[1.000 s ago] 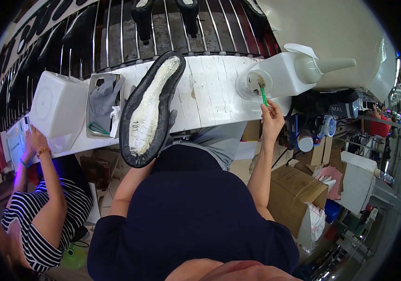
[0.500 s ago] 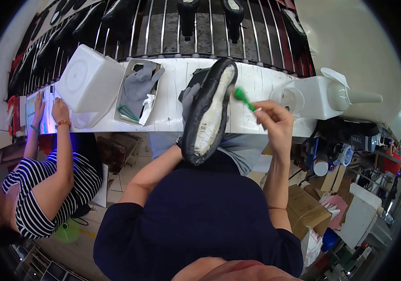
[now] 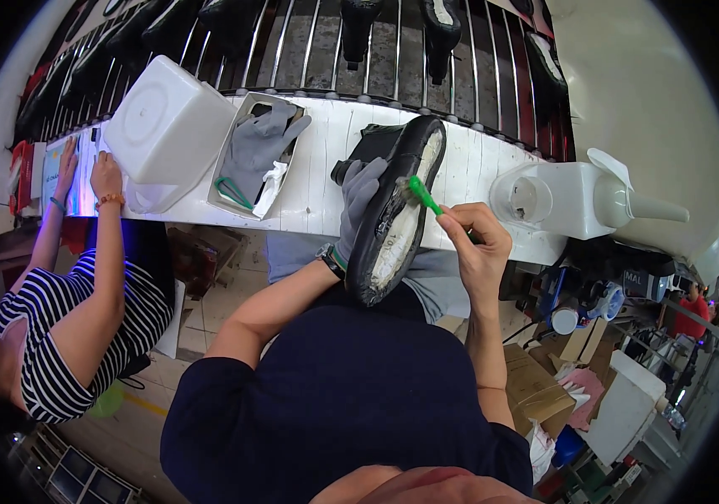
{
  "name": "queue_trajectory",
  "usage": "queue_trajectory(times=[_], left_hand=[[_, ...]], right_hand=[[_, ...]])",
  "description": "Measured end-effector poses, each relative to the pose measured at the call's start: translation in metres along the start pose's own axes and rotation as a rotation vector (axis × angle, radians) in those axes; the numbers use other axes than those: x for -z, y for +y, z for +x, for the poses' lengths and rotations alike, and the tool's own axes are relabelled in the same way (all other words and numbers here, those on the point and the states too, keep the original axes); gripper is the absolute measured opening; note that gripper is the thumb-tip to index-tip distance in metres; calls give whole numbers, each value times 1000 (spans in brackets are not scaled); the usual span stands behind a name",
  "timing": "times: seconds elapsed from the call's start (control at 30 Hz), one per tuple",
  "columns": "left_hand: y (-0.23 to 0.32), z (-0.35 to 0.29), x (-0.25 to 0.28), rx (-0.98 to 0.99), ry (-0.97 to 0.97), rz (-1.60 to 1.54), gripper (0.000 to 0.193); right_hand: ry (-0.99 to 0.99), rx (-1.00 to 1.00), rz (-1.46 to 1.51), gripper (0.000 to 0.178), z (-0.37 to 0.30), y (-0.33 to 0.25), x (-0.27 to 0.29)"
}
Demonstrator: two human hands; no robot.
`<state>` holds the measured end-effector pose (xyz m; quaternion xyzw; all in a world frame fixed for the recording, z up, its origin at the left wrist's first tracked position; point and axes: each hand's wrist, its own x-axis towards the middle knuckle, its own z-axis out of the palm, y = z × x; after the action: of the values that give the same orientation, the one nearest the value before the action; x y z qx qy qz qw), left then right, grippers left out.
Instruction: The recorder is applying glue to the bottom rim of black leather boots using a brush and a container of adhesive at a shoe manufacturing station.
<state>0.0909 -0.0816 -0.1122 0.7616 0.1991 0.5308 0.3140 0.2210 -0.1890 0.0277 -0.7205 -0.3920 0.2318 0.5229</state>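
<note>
A black shoe upper [image 3: 400, 220] with a pale, unsoled bottom is held tilted in front of me, above the near edge of the white table. My left hand [image 3: 361, 195], in a grey glove, is closed around its left side, and part of the fingers is hidden behind the shoe. Bare and pinching, my right hand [image 3: 478, 238] grips a green-handled brush [image 3: 425, 196]. The brush's head touches the shoe's bottom close to its left edge, around the middle of its length.
On the white table [image 3: 317, 168] are a box with grey gloves [image 3: 258, 155], an overturned white container [image 3: 164, 122], and a cut-open white jug [image 3: 565, 197] with a clear cup. Beyond is a roller conveyor [image 3: 393, 63] bearing black shoes. A person in stripes [image 3: 82, 323] works at left.
My right hand has brought the brush leftward and down from beside the shoe onto its bottom. The shoe has turned slightly, showing more of my gloved left hand. The whole view has shifted a little.
</note>
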Motion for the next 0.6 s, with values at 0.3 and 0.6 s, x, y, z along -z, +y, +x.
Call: queue_trajectory(times=[0.3, 0.6], left_hand=[[3, 10, -2, -100, 80, 10, 76], [4, 11, 1, -108, 61, 9, 74]], right_hand=[[148, 19, -205, 12, 43, 43, 1], [88, -69, -264, 18, 77, 53, 19]])
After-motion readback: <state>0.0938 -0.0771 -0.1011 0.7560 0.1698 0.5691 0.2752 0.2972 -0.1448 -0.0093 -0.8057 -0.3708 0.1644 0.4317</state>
